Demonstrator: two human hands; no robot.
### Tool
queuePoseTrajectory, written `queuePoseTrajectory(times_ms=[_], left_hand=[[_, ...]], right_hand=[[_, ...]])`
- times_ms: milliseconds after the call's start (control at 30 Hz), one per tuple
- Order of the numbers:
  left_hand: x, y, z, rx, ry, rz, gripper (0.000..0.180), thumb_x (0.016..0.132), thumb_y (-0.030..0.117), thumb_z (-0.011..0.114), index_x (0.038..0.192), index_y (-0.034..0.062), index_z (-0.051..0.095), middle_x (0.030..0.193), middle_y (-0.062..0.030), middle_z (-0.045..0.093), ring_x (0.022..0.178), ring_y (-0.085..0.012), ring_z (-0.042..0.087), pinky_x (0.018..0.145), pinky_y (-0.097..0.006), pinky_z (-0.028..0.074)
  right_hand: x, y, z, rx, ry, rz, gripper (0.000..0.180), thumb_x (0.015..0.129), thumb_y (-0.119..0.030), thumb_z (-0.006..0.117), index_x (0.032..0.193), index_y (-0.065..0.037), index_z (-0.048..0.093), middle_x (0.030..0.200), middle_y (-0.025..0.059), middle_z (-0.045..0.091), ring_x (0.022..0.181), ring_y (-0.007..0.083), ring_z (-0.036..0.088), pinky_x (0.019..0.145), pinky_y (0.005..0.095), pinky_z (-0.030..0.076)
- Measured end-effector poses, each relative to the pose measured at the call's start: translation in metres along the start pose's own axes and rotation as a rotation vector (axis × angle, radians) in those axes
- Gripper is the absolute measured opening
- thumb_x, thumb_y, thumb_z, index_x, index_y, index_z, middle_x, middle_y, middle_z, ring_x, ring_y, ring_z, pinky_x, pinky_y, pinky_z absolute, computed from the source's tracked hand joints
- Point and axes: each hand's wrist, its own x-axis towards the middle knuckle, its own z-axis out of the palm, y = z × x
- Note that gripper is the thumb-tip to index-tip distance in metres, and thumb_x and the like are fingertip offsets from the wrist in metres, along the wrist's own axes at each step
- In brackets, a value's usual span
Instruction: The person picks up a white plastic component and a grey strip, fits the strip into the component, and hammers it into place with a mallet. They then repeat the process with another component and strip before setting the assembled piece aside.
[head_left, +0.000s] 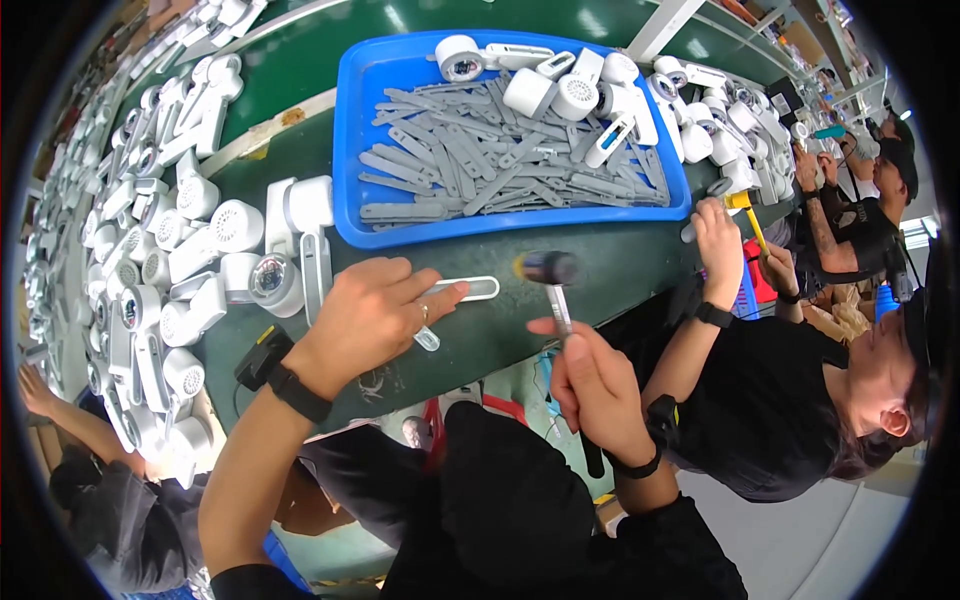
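My left hand (368, 318) is closed on a white handle piece (484, 288) with a long oval slot, low over the green worktable (470, 343). A small pale, rounded end (427, 340) shows below its fingers; whether it belongs to the same piece I cannot tell. In my right hand (603, 388) is a small mallet (548, 268), its dark head blurred by motion and raised just right of the white piece. The mallet's metal shaft stands above my fist, and its black grip end sticks out below.
A blue tray (350, 215) beyond my hands holds grey strips (455, 150) and several white handheld fan bodies (575, 97). More white fan bodies (237, 226) are heaped at the left and far right. A co-worker (770, 400) at my right grips a yellow hammer (742, 203).
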Motion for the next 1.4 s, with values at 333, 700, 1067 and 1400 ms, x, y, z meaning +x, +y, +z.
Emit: queuePoseTrajectory(times_ms=[333,700,1067,1400], left_hand=[[0.01,0.018,-0.027,-0.043,-0.208,0.006,0.037,0.072,0.008,0.07,0.108,0.0082,0.075,0.087,-0.0016,0.069,0.081,-0.0227,0.06,0.07,-0.036,0.051],[-0.014,0.05,-0.065,-0.045,-0.454,0.055,0.013,0.076,0.01,0.067,0.083,0.0162,0.076,0.098,0.0078,0.075,0.084,-0.0196,0.057,0.077,-0.034,0.048],[-0.001,0.038,-0.078,-0.052,-0.586,0.016,0.028,0.086,0.009,0.062,0.11,0.0067,0.076,0.12,-0.0068,0.072,0.096,-0.0294,0.061,0.086,-0.041,0.05],[-0.044,0.088,-0.029,0.054,0.196,-0.547,0.043,0.088,0.016,0.081,0.127,0.0041,0.069,0.124,-0.0165,0.072,0.098,-0.0345,0.068,0.08,-0.048,0.05]], right_hand=[[0.056,0.057,-0.011,0.087,0.134,-0.065,0.04,0.114,-0.033,0.038,0.135,-0.005,0.057,0.061,-0.0033,0.046,0.044,0.0053,0.042,0.043,0.0223,0.037],[0.069,0.064,-0.014,0.109,0.085,-0.113,0.041,0.113,-0.035,0.039,0.138,-0.007,0.056,0.062,-0.0035,0.047,0.047,0.0057,0.045,0.045,0.0257,0.039],[0.066,0.069,-0.017,0.119,0.126,-0.105,0.043,0.114,-0.036,0.038,0.139,-0.005,0.054,0.059,-0.0006,0.05,0.044,0.0086,0.047,0.045,0.0277,0.041],[0.068,0.064,-0.018,0.064,0.133,-0.147,0.042,0.114,-0.032,0.038,0.142,-0.007,0.054,0.057,-0.002,0.046,0.046,0.0076,0.047,0.047,0.0259,0.04]])
